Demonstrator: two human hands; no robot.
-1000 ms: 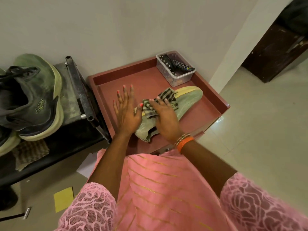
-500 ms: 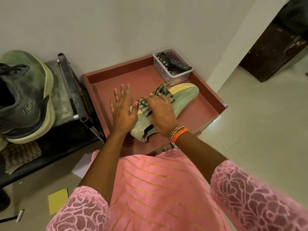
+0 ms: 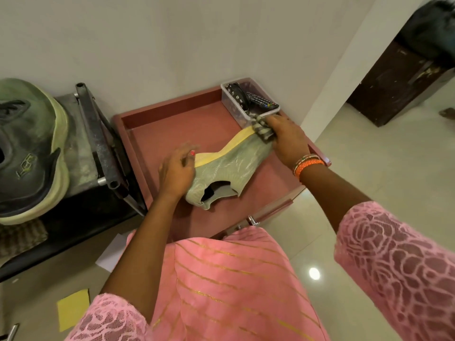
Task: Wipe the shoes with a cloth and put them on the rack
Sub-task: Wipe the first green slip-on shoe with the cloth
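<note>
Since a second ago the right hand (image 3: pixel 286 137) has slid the checked cloth (image 3: pixel 262 129) from the middle of the green slip-on shoe (image 3: pixel 229 171) up to its toe, where the fingers now curl round the bunched cloth and press it on the toe tip. The left hand (image 3: pixel 176 173), blurred, holds the heel end with fingers curled over the yellow sole edge. The shoe lies on its side on the red tray-like worktop (image 3: pixel 172 134), between the two hands. Just beyond the right hand stands a clear plastic box (image 3: pixel 236 107) with a remote control (image 3: pixel 262 102). Well left of the left hand a green sneaker (image 3: pixel 32 153) sits on the dark rack (image 3: pixel 98 141).
</note>
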